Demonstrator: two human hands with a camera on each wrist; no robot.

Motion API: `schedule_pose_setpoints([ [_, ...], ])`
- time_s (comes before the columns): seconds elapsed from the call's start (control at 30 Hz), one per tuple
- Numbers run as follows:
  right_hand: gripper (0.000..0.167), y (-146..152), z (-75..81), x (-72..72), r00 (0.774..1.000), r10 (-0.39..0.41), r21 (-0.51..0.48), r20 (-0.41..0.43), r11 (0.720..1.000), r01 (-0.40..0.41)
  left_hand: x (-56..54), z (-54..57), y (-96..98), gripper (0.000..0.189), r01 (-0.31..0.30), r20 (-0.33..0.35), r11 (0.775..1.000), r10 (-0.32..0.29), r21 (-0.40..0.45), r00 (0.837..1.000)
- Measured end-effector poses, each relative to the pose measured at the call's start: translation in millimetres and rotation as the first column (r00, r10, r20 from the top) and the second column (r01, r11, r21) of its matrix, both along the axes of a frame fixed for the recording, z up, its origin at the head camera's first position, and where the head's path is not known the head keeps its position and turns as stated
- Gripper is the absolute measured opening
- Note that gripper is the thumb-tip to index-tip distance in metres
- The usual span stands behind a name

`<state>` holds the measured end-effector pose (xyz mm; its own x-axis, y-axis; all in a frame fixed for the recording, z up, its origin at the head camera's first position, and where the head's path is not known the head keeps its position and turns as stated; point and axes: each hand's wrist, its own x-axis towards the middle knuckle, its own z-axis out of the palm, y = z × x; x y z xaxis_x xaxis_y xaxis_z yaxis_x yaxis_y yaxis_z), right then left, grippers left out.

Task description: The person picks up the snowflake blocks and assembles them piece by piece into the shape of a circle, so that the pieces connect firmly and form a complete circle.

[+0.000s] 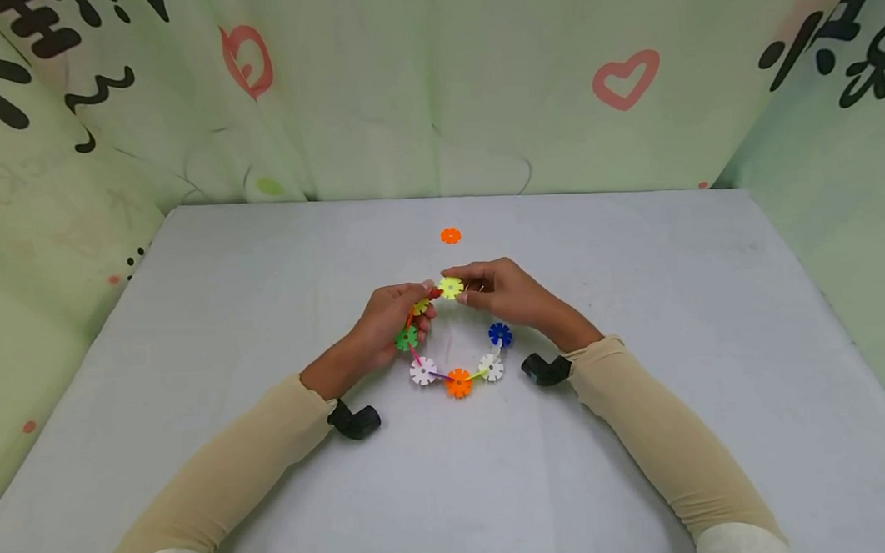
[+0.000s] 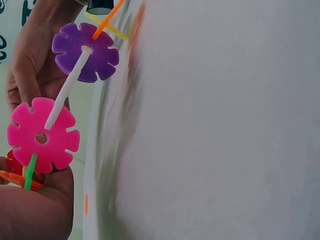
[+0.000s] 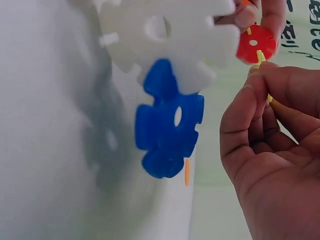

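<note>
My left hand [image 1: 381,321] grips the upper left end of a ring-like chain of notched flower discs. Its fingers are by a red disc [image 3: 256,44] and a small yellow disc [image 1: 421,307]. My right hand [image 1: 509,291] pinches a light yellow disc [image 1: 451,288] at the top. Below hang a green disc [image 1: 406,338], white discs [image 1: 422,371], an orange disc [image 1: 459,383] and a blue disc [image 1: 501,334], joined by thin coloured sticks. In the left wrist view, a white stick [image 2: 67,89] links a pink disc [image 2: 27,125] and a purple disc [image 2: 102,60].
A loose orange disc [image 1: 450,236] lies on the white table [image 1: 453,485] beyond the hands. Light green curtains [image 1: 417,77] with printed hearts and lettering enclose the table's back and sides. Black devices [image 1: 356,421] are worn on both wrists.
</note>
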<state>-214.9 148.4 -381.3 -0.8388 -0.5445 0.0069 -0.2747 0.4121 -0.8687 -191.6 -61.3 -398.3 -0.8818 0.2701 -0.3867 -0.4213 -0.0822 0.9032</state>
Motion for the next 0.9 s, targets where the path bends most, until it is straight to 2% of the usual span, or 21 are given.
schedule_pose_setpoints([
  [0.37,0.038,-2,-0.3,0.8,1.000,0.006,0.018,-0.017,1.000,-0.006,1.8,-3.1,3.7,0.041,0.010,-0.023,1.000,-0.010,-0.001,1.000],
  [0.57,0.037,-1,3.5,-0.6,1.000,-0.003,0.022,-0.012,1.000,0.003,1.6,1.8,4.5,0.032,0.012,-0.044,0.999,-0.013,-0.032,0.999],
  [0.73,0.042,3,5.4,-5.0,1.000,-0.007,0.043,0.007,0.999,0.007,2.5,4.6,4.8,0.033,-0.028,-0.069,0.996,0.022,-0.085,0.997],
  [0.9,0.038,10,6.7,-13.2,0.999,-0.051,0.066,0.011,0.997,0.050,2.9,2.7,0.7,0.038,-0.092,-0.040,0.989,0.087,-0.120,0.995],
])
